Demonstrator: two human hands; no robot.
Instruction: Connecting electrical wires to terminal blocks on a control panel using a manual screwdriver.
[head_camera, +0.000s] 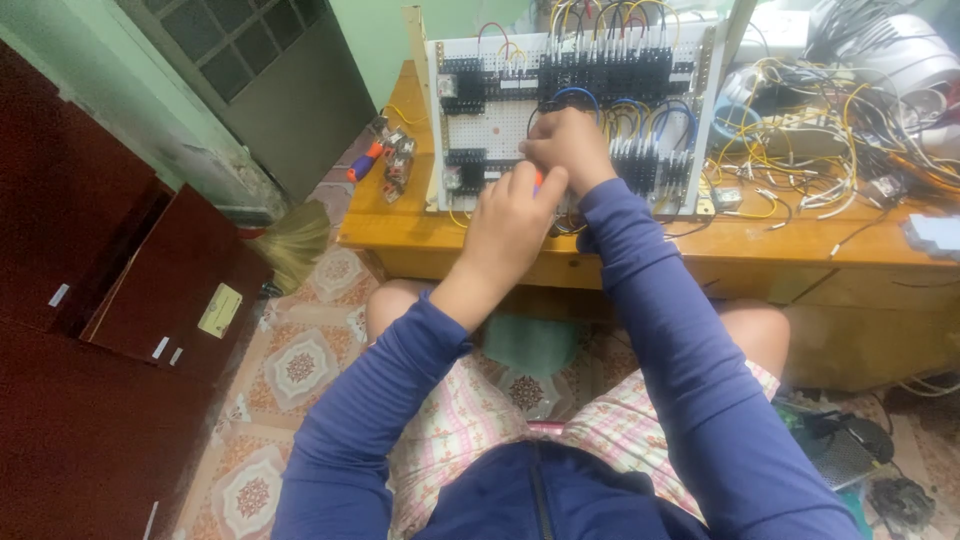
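- Left hand (510, 215): fingers clenched on an orange-handled tool (537, 180), tip hidden
- Right hand (562, 148): fingers pinched at the wiring panel (480, 125); grasp unclear
- Panel upright on wooden surface (400, 225), loose wires (800, 150) to the right

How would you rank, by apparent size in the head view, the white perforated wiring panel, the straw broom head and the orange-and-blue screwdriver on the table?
1. White perforated wiring panel, clearly the largest.
2. Straw broom head on the floor.
3. Orange-and-blue screwdriver, smallest.
All three lie at fairly similar distances, so the order seems safe.

A rectangular pale yellow label (220, 310) sits on the dark red wooden cabinet door (170, 290), small white stickers (160, 347) near its edge
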